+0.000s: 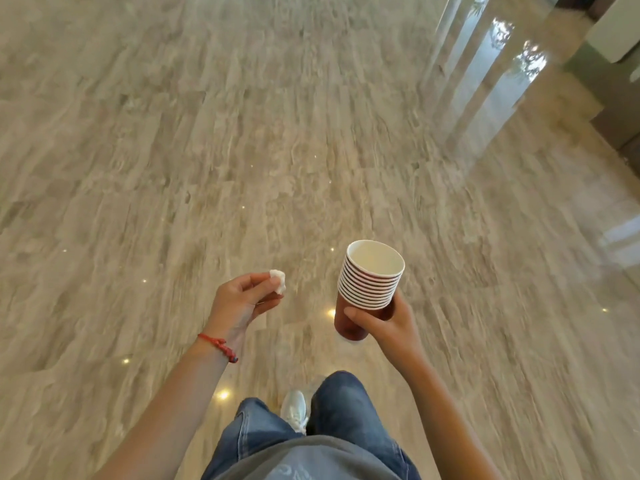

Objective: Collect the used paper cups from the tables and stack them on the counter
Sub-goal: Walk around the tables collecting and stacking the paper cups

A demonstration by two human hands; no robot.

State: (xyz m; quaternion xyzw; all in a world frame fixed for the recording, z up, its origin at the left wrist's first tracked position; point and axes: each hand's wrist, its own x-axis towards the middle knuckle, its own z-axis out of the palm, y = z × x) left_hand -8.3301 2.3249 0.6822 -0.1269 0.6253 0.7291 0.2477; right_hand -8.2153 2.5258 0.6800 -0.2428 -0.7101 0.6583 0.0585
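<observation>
Red-brown paper walls with white rolled rims make up the nested stack of used paper cups [369,289], and the right hand [384,323] has its grip curled round the lowest cup, thumb across the front wall and fingers behind, the stack tilted slightly with its open mouth up. The left hand [242,301] pinches a small crumpled white tissue wad [278,280] at its fingertips; a red cord bracelet [219,345] sits on that wrist. The stack is carried in the air over a glossy beige marble floor [173,150], above blue jeans [341,407] and a white sneaker [295,410]; no tabletop shows. The cups are probably light and thin-walled, easily crushed by a hard squeeze, so a grip low on the outer cup seems right, kept upright lest the upper ones slide loose.
</observation>
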